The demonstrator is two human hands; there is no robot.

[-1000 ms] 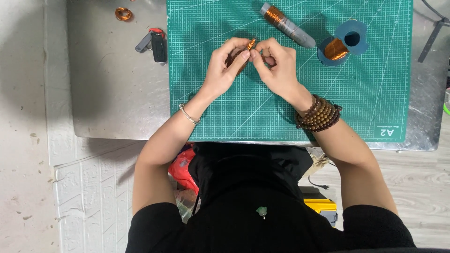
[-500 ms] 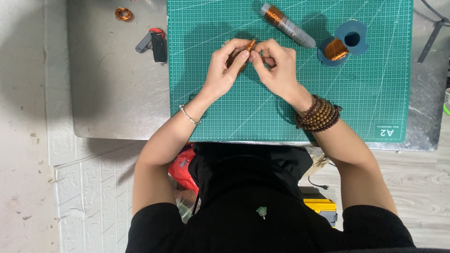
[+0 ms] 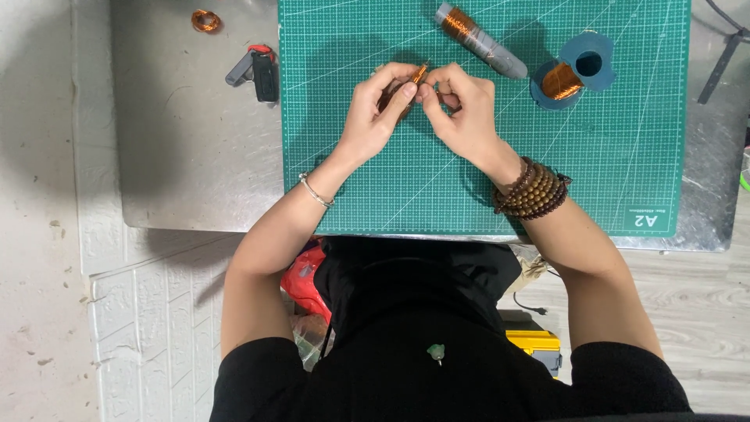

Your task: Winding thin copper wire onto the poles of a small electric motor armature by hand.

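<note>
Hands, left hand (image 3: pixel 373 117) and right hand (image 3: pixel 461 109), pinch a small copper-wound coil (image 3: pixel 418 76) over the green mat (image 3: pixel 484 187), winding seemingly unfinished.

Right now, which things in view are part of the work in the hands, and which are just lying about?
In hand:
- small copper-wound coil, pinched between left hand and right hand
- green cutting mat beneath

Lying about:
- grey cylinder with copper winding
- blue spool of copper wire
- loose copper wire ring
- small black and grey tool
</note>
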